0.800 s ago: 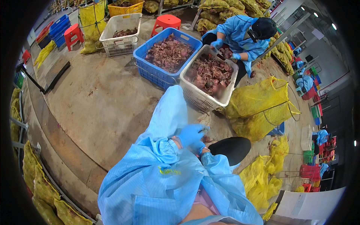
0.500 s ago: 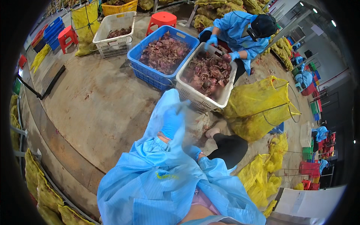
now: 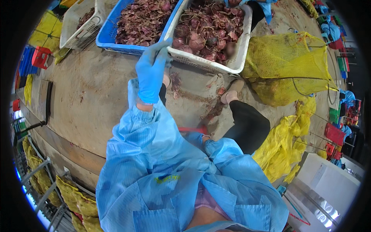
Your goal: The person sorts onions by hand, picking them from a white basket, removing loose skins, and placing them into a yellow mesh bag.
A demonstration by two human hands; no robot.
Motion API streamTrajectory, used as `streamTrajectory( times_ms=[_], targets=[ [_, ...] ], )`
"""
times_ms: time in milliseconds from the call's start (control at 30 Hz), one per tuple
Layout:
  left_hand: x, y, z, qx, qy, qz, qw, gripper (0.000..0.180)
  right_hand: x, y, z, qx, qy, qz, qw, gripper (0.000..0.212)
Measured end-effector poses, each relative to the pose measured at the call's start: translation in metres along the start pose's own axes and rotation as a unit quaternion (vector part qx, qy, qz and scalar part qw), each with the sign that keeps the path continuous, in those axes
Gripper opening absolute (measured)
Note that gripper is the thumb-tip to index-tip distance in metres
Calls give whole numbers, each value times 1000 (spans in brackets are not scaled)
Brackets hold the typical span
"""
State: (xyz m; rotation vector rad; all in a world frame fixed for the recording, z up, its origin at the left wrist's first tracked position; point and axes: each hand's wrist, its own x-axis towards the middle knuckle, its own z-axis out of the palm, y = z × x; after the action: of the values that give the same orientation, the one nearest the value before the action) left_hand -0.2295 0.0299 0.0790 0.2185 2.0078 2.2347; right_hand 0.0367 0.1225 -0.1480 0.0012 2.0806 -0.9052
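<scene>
My left hand (image 3: 150,73), in a blue glove, reaches forward with its fingers stretched out. The fingertips are at the near left corner of a white crate (image 3: 216,69), beside the blue crate (image 3: 116,47); whether they touch it I cannot tell. Nothing shows in that hand. Inside the white crate lie red onions (image 3: 196,40) among dry skins. The blue crate holds a heap of loose onion skins (image 3: 141,21). My right hand (image 3: 194,137), also gloved in blue, is low between my legs by a red plastic edge (image 3: 193,129); its fingers are hidden.
A yellow mesh bag (image 3: 286,69) stands right of the white crate, with crumpled yellow mesh bags (image 3: 284,143) nearer me. Another white crate (image 3: 79,29) and a red stool (image 3: 40,57) are at the far left. A co-worker's blue sleeve (image 3: 266,7) shows behind the onions.
My view has tilted down and closer, so the crates sit higher in the picture. My left hand has moved forward from over my lap to the crates' near edge.
</scene>
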Motion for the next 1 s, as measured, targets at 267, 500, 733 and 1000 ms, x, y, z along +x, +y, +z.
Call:
streamTrajectory(
  times_ms=[267, 500, 733, 1000],
  targets=[
    [112, -107, 94, 120, -163, -59, 977, 27, 47, 8, -58, 89, -34, -52, 994, 33],
    [105, -152, 140, 477, -526, 115, 694, 29, 95, 50, -174, 108, 16, -88, 990, 33],
    [133, -184, 173, 436, -552, 82, 707, 19, 170, 159, -423, 0, 395, 1, 919, 33],
    [173, -205, 182, 439, -529, 53, 724, 12, 283, 251, -579, -139, 388, 174, 894, 33]
  ],
)
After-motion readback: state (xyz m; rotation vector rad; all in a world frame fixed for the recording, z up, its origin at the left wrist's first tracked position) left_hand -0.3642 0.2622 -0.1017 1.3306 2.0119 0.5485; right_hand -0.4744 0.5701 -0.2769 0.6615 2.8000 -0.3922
